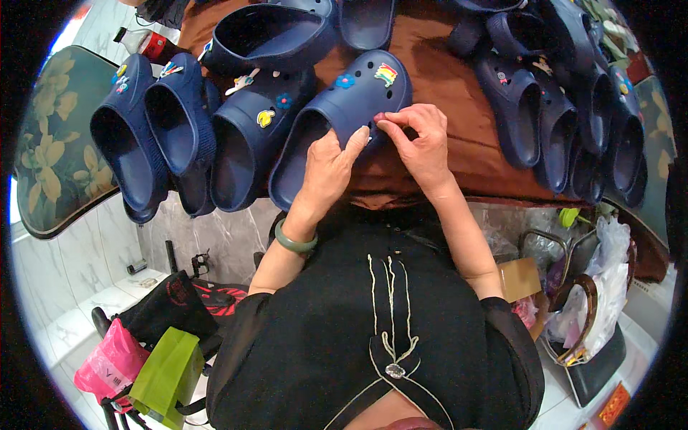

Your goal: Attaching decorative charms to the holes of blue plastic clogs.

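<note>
A navy clog [326, 107] with ventilation holes lies in front of me, its toe pointing away. On its upper sit a blue flower charm [345, 82] and a rainbow-coloured charm [385, 74]. My left hand [330, 168] grips this clog, its fingers inside the foot opening and the thumb on the upper. At the clog's right side, my right hand [419, 140] pinches a small dark-red piece [380, 117] between thumb and forefinger, close to the holes. What the piece is cannot be made out. Just left stands another clog [240, 161] bearing a yellow charm [265, 117].
More navy clogs line the table's left [129, 161] and right [512, 107] sides, and others lie beyond. Brown cloth [444, 79] covers the tabletop. A dark-liquid bottle [148, 44] lies at the far left. Bags [168, 373] stand lower left; a chair with plastic bags [609, 265] is at right.
</note>
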### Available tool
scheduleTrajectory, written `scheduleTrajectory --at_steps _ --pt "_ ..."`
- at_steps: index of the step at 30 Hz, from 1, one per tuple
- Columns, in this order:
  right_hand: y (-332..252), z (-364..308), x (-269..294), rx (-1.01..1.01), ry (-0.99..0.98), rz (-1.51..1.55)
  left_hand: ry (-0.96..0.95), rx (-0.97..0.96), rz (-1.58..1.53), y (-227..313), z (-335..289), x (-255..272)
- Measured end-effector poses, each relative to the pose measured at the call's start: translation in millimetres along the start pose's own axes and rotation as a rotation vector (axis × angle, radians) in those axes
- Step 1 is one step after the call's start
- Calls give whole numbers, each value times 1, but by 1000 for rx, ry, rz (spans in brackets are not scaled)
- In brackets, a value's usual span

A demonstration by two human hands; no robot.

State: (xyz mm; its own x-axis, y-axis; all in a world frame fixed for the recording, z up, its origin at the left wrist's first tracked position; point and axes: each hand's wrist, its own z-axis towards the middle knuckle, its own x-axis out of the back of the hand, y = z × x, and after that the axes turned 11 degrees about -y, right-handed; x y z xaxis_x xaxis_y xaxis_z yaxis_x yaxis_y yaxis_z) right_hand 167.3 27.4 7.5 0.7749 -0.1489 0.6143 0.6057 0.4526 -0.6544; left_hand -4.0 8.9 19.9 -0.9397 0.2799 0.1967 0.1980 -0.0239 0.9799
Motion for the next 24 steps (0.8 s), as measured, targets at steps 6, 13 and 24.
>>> scheduleTrajectory --at_steps 6,13,24 --pt "-3 11 -1 65 -11 24 51 21 92 18 -2 9" --pt "-7 -9 -10 127 50 -118 -173 98 -260 1 -11 1" --pt "-38 -12 7 383 -207 -811 -167 34 -360 6 -8 4"
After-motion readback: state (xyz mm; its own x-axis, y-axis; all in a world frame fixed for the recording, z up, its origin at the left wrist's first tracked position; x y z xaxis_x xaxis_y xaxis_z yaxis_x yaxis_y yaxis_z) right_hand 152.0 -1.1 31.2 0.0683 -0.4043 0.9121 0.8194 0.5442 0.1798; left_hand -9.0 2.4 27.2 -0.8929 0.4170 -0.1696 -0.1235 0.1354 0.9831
